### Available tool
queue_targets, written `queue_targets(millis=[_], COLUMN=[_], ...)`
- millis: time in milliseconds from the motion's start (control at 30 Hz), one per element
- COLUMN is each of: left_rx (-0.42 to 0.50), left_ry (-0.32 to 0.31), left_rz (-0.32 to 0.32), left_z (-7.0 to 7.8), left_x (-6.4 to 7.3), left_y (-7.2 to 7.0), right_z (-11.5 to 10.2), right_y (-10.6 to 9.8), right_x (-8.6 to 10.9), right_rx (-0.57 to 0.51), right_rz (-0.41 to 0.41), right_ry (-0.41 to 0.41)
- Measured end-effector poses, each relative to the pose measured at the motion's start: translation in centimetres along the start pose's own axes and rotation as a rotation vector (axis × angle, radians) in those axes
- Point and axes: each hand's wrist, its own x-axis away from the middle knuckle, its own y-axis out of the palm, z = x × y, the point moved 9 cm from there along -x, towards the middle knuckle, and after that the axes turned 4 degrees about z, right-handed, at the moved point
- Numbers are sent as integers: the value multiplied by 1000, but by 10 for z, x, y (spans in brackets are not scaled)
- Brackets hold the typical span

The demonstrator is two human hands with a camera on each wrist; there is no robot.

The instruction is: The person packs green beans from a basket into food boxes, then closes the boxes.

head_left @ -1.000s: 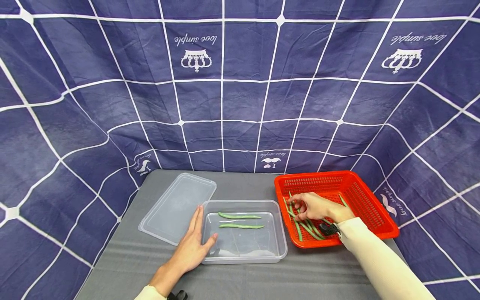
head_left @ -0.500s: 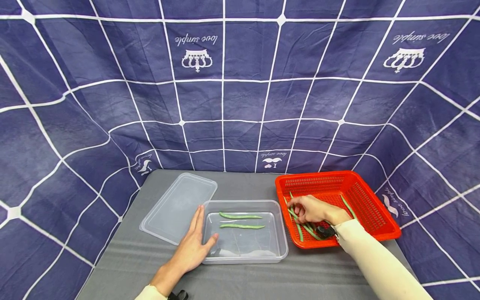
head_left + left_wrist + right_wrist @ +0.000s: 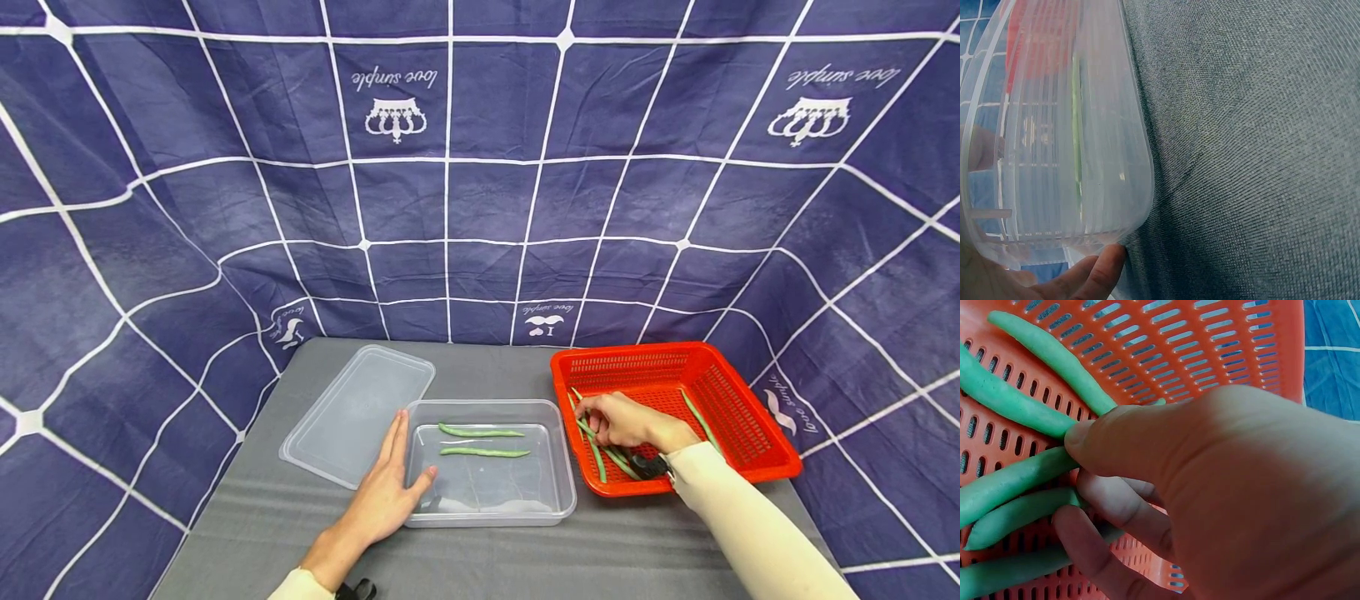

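Note:
My left hand (image 3: 382,496) lies with straight fingers along the left side of a clear plastic container (image 3: 566,483). Two green beans (image 3: 483,453) rest apart and roughly parallel inside it. In the left wrist view, fingertips (image 3: 1110,265) touch the outside of the container wall (image 3: 1110,156). My right hand (image 3: 622,419) is down in the red basket (image 3: 780,467), near its left side. Seen from the right wrist, thumb and forefinger pinch the end of a green bean (image 3: 1016,403); the forefinger is partly hidden. Several loose green beans (image 3: 1016,481) lie around the fingers.
A translucent lid (image 3: 352,417) lies flat on the grey cloth (image 3: 480,567), left of the container. One green bean (image 3: 701,421) lies apart at the basket's right side. Blue checked fabric (image 3: 480,200) hangs behind and at both sides.
My right hand has dipped slightly lower among the beans, and its fingers have closed on one, shifting beans at the basket's left side. My left hand and the container stay put.

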Motion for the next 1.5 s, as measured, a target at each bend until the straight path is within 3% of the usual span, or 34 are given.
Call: queue_targets(millis=[767,1033,1267,1500], left_rx=[-5,-8,-6,1], left_ry=[-7,-6,-3,2], left_rz=[-4,1,5,11], left_z=[0,-1,0,1], left_x=[0,0,0,0], left_y=[0,-1,-1,-1], right_z=[-5,-8,-14,-18], right_y=[-12,-22,-34,-45], right_x=[1,3,5,6], right_rx=[7,-13,28,44], right_rz=[47,107,185,226], right_ry=[23,43,3,14])
